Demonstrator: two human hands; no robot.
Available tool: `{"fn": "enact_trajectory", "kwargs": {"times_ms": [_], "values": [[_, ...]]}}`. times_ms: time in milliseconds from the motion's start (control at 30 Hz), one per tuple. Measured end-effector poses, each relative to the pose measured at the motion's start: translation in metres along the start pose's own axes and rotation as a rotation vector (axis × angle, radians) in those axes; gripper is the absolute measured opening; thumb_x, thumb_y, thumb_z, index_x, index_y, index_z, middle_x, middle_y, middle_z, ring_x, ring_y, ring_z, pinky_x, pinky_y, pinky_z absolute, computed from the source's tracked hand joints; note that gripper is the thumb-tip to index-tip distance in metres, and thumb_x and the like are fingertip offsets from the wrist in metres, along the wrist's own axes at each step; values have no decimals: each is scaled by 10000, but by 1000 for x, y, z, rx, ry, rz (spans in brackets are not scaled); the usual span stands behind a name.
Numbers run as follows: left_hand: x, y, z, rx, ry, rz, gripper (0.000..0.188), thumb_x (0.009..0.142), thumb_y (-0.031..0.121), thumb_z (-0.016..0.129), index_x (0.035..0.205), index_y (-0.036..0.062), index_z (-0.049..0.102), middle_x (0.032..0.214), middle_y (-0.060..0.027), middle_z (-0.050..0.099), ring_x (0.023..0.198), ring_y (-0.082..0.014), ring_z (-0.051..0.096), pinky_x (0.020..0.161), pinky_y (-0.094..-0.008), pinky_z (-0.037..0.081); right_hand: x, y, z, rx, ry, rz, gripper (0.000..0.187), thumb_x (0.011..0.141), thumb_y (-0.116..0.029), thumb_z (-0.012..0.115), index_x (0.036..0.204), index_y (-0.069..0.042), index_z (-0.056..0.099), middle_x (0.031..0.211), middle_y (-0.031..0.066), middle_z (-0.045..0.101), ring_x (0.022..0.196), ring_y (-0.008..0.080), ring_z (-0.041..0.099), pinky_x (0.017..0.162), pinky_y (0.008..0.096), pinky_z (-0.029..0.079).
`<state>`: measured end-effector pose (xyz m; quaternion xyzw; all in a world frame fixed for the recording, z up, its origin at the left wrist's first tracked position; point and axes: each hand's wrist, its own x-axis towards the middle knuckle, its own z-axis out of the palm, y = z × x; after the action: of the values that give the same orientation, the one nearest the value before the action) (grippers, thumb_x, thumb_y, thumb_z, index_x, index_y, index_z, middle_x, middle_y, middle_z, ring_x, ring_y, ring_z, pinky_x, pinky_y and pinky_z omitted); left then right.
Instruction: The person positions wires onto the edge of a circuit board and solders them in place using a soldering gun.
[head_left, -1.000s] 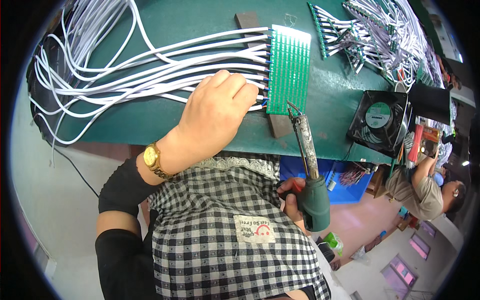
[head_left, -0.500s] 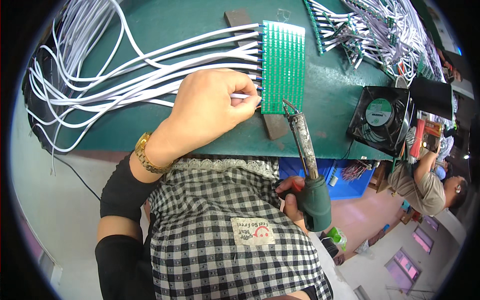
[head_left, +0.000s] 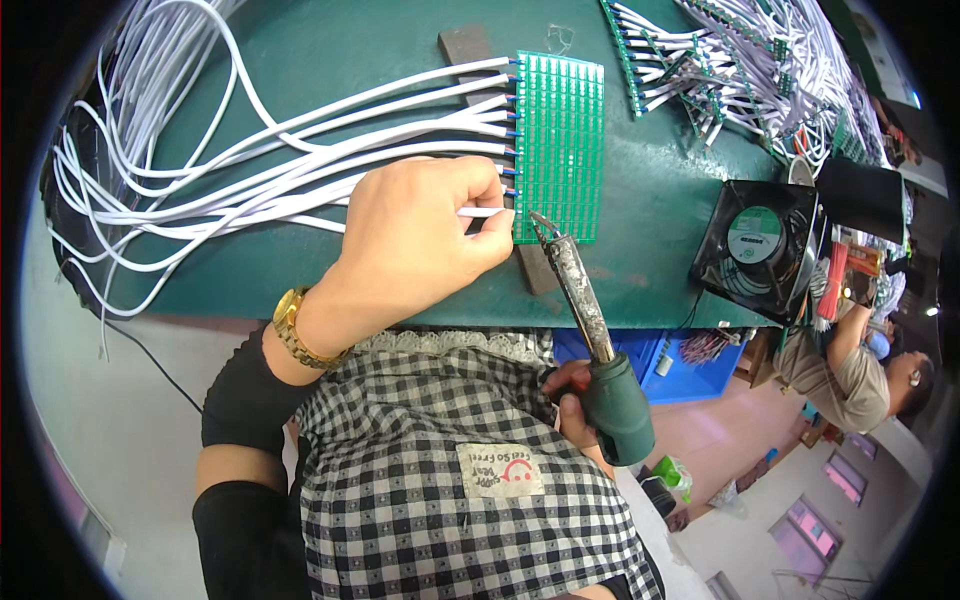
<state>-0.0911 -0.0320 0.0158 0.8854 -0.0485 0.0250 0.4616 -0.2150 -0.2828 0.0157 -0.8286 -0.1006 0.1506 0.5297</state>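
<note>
A green circuit board panel (head_left: pixel 560 150) lies on the green bench, with several white cables (head_left: pixel 400 95) joined along its left edge. My left hand (head_left: pixel 425 220) pinches the end of a white cable (head_left: pixel 484 212) against that edge, near the panel's lower corner. Its wire tips are hidden behind my fingers. My right hand (head_left: pixel 572 400) is closed around the dark green handle of a soldering iron (head_left: pixel 582 300). The iron's tip hovers over or touches the panel's lower left part, just right of my left fingertips; contact cannot be made out.
A dark bar (head_left: pixel 468 52) lies partly beneath the panel. Beyond it, at right, is a heap of wired boards (head_left: pixel 740 70). A black fan (head_left: pixel 755 245) stands at the bench's right. Blue bins (head_left: pixel 690 375) sit below the edge. Another person (head_left: pixel 850 375) is farther right.
The soldering iron's tip has moved left, closer to my left fingertips. My left hand keeps its pinch on the cable. The whole scene sits slightly lower in view.
</note>
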Motion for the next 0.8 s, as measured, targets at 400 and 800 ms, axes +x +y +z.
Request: {"fn": "enact_trajectory", "kwargs": {"times_ms": [400, 800], "values": [[1, 2, -2, 21, -26, -12, 157, 673, 167, 690, 686, 59, 576, 584, -73, 556, 496, -235, 526, 483, -326, 394, 3, -1, 2, -12, -24, 42, 216, 837, -39, 590, 1027, -80, 497, 896, 114, 604, 754, 169, 570, 660, 297, 455], [7, 9, -4, 85, -93, -24, 151, 680, 150, 659, 681, 52, 543, 603, -93, 567, 511, -282, 540, 496, -354, 409, 8, 16, 3, -296, 25, -137, 177, 822, -146, 640, 944, -67, 539, 752, 105, 636, 682, 193, 600, 617, 322, 478]]}}
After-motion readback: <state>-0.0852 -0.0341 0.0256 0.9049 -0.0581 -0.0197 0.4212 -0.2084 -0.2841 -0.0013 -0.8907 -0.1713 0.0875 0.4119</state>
